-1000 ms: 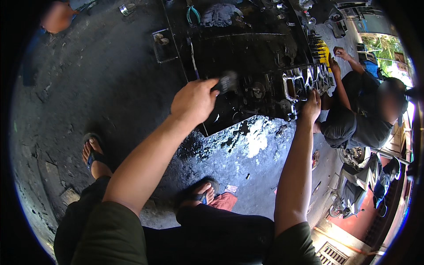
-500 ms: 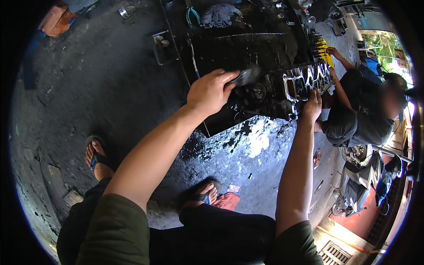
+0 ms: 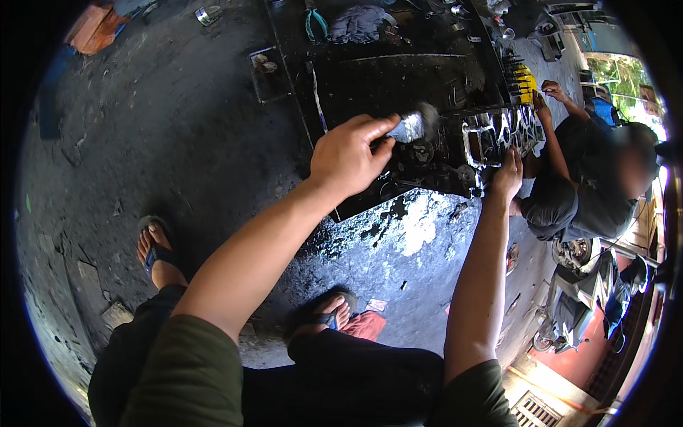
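Note:
My left hand is closed around a brush. It looks like a flat paintbrush with a shiny metal band, and its dark bristles are blurred by motion. The bristles point right, toward a shiny metal engine casting with several open bays. My right hand grips the near right edge of that casting; the fingertips are partly hidden against it. The casting lies on a black, oily metal tray. Dark greasy engine parts sit between the brush and the casting.
Another person crouches at the right, hands near a yellow rack of dark rods. Teal-handled pliers and a grey rag lie at the tray's far side. A motorcycle stands behind. The floor has a wet, shiny patch.
My left hand has moved slightly right with the brush, which has turned to show its metal band. My right hand stays on the casting. The other person's hands have shifted near the yellow rack.

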